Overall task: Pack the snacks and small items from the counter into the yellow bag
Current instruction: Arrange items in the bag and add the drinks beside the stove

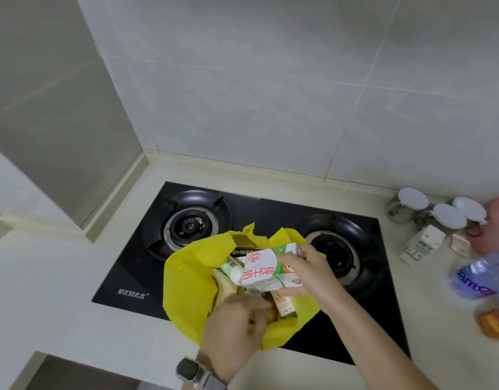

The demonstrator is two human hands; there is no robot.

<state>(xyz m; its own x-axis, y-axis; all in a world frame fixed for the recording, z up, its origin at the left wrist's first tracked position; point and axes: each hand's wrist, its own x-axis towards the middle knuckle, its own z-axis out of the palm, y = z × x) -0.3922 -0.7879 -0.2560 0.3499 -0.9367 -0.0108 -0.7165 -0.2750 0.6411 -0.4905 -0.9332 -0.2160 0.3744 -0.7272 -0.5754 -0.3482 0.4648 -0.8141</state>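
yellow crinkly paper bag [186,288] sat open-mouthed on the black glass gas hob [130,266], between the two burners, in the head view, the only one. the right hand [310,273] was clamped around a white and green milk carton with red lettering [266,267], thumb on one side and fingers on the other, holding it tilted over the bag's mouth. the left hand [237,325], at about 7 o'clock from the carton, was curled closed on the bag's near rim; what it pinched besides the paper i could not tell. inside the bag lay a peeled-looking banana [225,288], a small white bottle with a green label [234,270] and other cartons.

the bag looked nearly full, so the carton could have jammed on the bottle or squashed the banana. thin paper might have torn if the rim was pulled hard. at 3 o'clock, a blurred clear plastic water bottle with a purple label [479,280], a small white box [422,244] and an orange wrapped snack [493,323] lay on the pale counter [434,319], apparently unpacked; room for them seemed doubtful.
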